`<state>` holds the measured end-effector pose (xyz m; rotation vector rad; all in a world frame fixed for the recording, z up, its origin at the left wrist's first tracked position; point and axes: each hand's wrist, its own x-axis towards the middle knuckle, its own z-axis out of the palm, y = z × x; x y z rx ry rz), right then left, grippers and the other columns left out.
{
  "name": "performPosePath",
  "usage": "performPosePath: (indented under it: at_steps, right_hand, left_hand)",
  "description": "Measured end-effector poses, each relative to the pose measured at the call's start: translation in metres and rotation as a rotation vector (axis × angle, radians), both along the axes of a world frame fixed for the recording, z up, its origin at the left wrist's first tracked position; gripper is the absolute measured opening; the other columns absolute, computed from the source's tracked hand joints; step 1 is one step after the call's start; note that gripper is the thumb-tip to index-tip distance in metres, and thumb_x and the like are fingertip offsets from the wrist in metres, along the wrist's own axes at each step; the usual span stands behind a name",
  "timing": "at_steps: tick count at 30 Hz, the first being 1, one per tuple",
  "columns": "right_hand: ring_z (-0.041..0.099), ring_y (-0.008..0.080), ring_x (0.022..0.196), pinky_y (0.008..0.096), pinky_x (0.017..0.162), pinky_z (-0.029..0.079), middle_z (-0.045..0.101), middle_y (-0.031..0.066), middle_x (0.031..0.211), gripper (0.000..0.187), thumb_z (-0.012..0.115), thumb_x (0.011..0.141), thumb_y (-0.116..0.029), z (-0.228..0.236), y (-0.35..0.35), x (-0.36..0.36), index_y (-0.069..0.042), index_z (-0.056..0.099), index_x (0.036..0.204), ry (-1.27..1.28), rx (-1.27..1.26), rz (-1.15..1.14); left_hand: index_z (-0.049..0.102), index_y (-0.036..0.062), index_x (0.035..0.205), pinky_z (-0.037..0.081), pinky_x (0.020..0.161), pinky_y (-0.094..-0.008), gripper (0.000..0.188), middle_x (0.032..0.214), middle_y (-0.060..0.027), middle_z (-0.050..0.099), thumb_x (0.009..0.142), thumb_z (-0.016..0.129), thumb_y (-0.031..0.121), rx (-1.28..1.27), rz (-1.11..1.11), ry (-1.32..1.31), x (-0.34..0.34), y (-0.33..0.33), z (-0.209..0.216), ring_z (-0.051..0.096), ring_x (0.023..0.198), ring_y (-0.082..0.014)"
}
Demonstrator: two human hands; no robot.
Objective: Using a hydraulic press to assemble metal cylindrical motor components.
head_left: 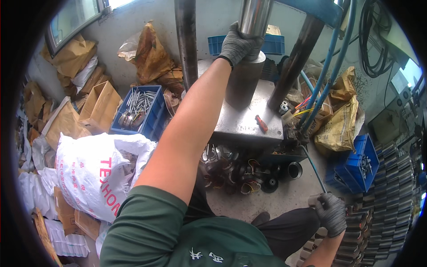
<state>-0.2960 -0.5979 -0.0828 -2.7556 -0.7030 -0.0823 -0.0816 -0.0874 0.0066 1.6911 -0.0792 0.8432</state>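
Note:
My left hand [240,45], in a grey glove, reaches up and is closed round the lower end of a shiny metal cylinder [256,18] on the press. Below it a thicker, darker cylinder [244,82] stands upright on the metal press table [231,127]. My fingers hide where the two cylinders meet. A red-handled tool [261,123] lies on that table, right of the thick cylinder. Low on the right, my gloved right hand [331,214] is closed round the top end of a thin lever rod [315,169], beside my knee.
Dark columns [187,40] flank the cylinders, with blue hoses [333,66] at right. Motor parts [240,171] lie under the press table. A blue crate of metal shafts [142,102] and a white sack [89,173] are at left. Another blue crate [356,164] and stacked metal pieces [382,200] are at right.

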Motion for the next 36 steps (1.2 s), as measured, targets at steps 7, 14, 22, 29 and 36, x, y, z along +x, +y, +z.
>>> performPosePath:
  at_steps: [7, 14, 22, 29, 36]
  right_hand:
    - [0.064, 0.039, 0.085, 0.0482, 0.085, 0.051, 0.066, 0.0163, 0.087, 0.017, 0.065, 0.084, -0.001, 0.068, 0.03, 0.106, -0.006, 0.065, 0.1, -0.707, -0.014, 0.155]
    - [0.063, 0.0365, 0.087, 0.047, 0.094, 0.048, 0.068, 0.0168, 0.09, 0.015, 0.066, 0.088, -0.01, 0.111, 0.055, 0.197, -0.005, 0.066, 0.102, -0.911, 0.061, -0.028]
    - [0.074, 0.0321, 0.092, 0.0408, 0.08, 0.059, 0.072, 0.0203, 0.105, 0.044, 0.077, 0.087, -0.025, 0.049, 0.01, 0.064, -0.006, 0.067, 0.125, -0.112, 0.026, 0.077]
    - [0.069, 0.0403, 0.081, 0.0475, 0.074, 0.056, 0.07, 0.0199, 0.087, 0.012, 0.072, 0.082, -0.013, -0.029, -0.002, -0.016, -0.004, 0.071, 0.09, 0.06, -0.057, 0.048]
    - [0.066, 0.042, 0.078, 0.0503, 0.07, 0.053, 0.065, 0.0201, 0.079, 0.013, 0.07, 0.084, -0.017, -0.029, 0.0, -0.014, -0.006, 0.064, 0.081, -0.071, -0.062, -0.061]
  left_hand:
    - [0.043, 0.0041, 0.141, 0.052, 0.105, -0.0324, 0.105, 0.128, -0.0139, 0.064, 0.057, 0.098, 0.034, -0.04, 0.085, -0.004, 0.024, 0.012, -0.012, 0.064, 0.117, -0.0218]
    - [0.038, 0.0055, 0.145, 0.051, 0.107, -0.0325, 0.107, 0.132, -0.0137, 0.061, 0.059, 0.098, 0.026, -0.074, -0.013, -0.02, 0.045, 0.029, -0.022, 0.062, 0.12, -0.0231]
    - [0.038, 0.0069, 0.142, 0.053, 0.104, -0.0336, 0.093, 0.128, -0.0105, 0.06, 0.068, 0.093, 0.019, -0.021, 0.031, -0.096, 0.065, 0.027, -0.03, 0.061, 0.119, -0.022]
    - [0.045, 0.0072, 0.133, 0.052, 0.102, -0.03, 0.062, 0.125, -0.0063, 0.063, 0.086, 0.076, 0.033, 0.114, 0.051, -0.002, 0.041, 0.009, -0.009, 0.062, 0.111, -0.0164]
    - [0.05, 0.0066, 0.127, 0.052, 0.103, -0.0303, 0.056, 0.12, -0.0058, 0.066, 0.084, 0.077, 0.029, 0.007, 0.025, 0.11, -0.002, -0.017, 0.015, 0.063, 0.108, -0.0155]
